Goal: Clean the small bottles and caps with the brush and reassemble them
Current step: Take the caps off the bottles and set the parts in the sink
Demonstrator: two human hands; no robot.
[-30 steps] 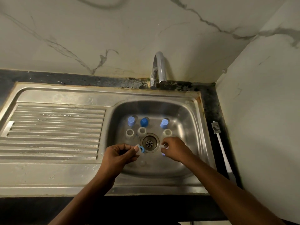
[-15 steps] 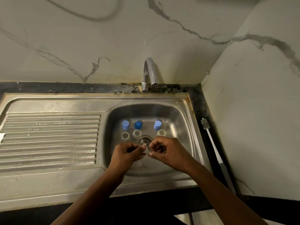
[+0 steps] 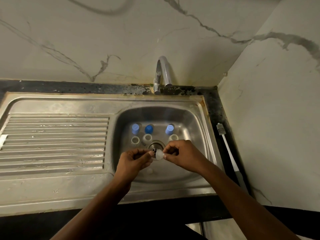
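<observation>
Right over the drain [image 3: 156, 146], I've got one small bottle [image 3: 159, 155], clear and whitish, pinched between the thumb and forefinger of my right hand [image 3: 180, 156]. The other fingers of that hand are curled in behind it. My left hand [image 3: 133, 161] comes in from the other side with the fingers curled tight, and its thumb tip sits right against the bottle's left edge. I cannot tell whether anything is tucked inside that curl.

Both hands hang low in the sink [image 3: 195, 129], just above its floor. Behind them, toward the back wall of the basin, three blue caps [image 3: 149, 129] stand in a row. Two are close together on the left, and the third is off to the right. Just in front of the caps stand three open bottles [image 3: 147, 138], mouths up, each one near its cap. The rightmost bottle is just beyond my right knuckles. Below my left hand there's another pale little piece on the basin floor, too blurred to make out.

The tap [image 3: 162, 73] arches over the back rim. The ribbed draining board [image 3: 55, 141] stretches away to the left. On the right, the brush [image 3: 229, 153] lies on the dark tabletop [image 3: 216, 108] strip between sink and marble wall [image 3: 268, 118], with its bristles pointing away from me. It lies well apart from both hands.
</observation>
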